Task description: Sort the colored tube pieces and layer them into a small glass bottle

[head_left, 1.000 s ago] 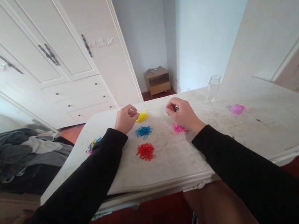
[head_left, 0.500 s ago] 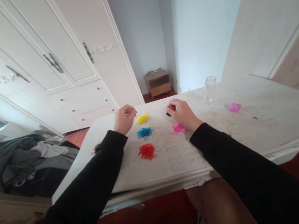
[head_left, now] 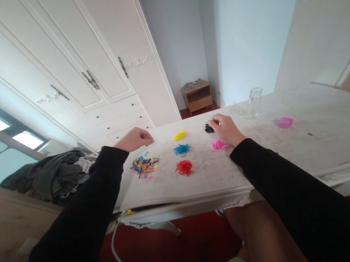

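Observation:
My left hand is held closed, fingertips together, just beyond a mixed heap of coloured rubber bands. Anything between those fingers is too small to make out. At the black rubber bands, my right hand has its fingers pinched at the pile's right edge; whether a band is in them is unclear. Pink rubber bands lie just below this hand. Between the hands, yellow, blue and red rubber bands form separate small piles in a column.
A clear glass jar stands at the back right of the white table. Farther right lies a pink-purple item. Dark clothes are heaped beyond the left end. A white cable hangs by the front left.
My view has swung left, bringing the mixed heap into sight. My left hand has moved left, away from the yellow pile towards that heap. My right hand stays by the black pile, uncovering more of it.

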{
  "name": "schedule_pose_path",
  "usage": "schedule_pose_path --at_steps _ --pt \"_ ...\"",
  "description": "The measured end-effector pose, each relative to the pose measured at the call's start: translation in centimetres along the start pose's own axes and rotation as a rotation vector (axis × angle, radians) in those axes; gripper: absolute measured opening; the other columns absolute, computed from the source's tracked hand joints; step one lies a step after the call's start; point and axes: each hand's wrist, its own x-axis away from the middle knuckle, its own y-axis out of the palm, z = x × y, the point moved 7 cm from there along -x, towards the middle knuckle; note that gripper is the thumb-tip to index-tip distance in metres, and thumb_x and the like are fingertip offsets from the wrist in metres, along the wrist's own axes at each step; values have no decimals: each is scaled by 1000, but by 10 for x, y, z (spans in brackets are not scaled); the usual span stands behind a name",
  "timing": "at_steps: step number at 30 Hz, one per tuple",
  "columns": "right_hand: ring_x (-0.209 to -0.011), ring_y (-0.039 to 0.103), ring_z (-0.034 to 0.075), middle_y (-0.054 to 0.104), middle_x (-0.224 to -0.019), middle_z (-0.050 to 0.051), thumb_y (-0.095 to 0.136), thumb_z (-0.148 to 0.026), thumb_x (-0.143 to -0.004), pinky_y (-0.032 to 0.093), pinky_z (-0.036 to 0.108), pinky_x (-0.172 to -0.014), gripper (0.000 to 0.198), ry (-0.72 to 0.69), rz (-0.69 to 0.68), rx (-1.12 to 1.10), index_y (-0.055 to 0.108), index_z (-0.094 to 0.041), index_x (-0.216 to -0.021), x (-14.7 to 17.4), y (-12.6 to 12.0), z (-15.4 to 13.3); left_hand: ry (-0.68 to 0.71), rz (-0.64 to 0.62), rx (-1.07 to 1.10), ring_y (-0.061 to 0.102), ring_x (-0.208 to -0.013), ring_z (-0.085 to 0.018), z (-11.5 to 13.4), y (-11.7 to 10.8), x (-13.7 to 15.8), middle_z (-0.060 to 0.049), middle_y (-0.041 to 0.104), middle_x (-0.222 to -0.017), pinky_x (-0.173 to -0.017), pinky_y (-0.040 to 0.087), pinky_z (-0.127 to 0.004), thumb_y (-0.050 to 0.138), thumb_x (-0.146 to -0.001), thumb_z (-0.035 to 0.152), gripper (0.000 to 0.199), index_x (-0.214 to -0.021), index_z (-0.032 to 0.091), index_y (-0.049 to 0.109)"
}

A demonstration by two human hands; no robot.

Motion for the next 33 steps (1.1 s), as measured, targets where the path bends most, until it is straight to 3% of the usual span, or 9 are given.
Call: schedule_pose_path --at_steps 2,5,13,20,33 --pt "-70 50 18 54 -68 1 52 -29 -86 36 34 -71 25 12 -8 7 46 -23 -62 0 1 2 -64 -148 -91 67 -64 -20 -21 6 15 -5 75 -66 -62 47 -28 77 -64 45 27 -72 20 80" --pt "-70 51 18 55 -69 2 52 -28 -85 36 33 -70 24 15 -15 17 48 -22 -63 1 2 4 -124 -247 -137 69 -66 -21 -43 18 31 -5 77 -71 -61 47 -27 78 -62 47 30 -76 20 81" --pt "-67 48 17 50 -66 0 51 -27 -85 33 34 -68 25 2 -12 43 46 -23 -61 4 0 8 -104 -160 -240 63 -62 -19 -48 35 38 -4 73 -67 -58 43 -27 71 -61 37 18 -68 21 76" --pt "-65 46 17 48 -63 0 51 -28 -84 32 34 -67 26 5 3 45 43 -23 -59 6 -3 8 -37 -94 -184 66 -72 -20 -43 14 30 -5 75 -75 -69 48 -27 64 -66 41 23 -72 20 71" --pt "-65 46 17 49 -62 0 52 -28 -84 32 33 -66 27 50 -21 38 46 -22 -59 6 -2 10 -128 -222 -116 70 -70 -22 -39 18 30 -4 77 -70 -66 49 -28 76 -58 42 25 -72 21 79"
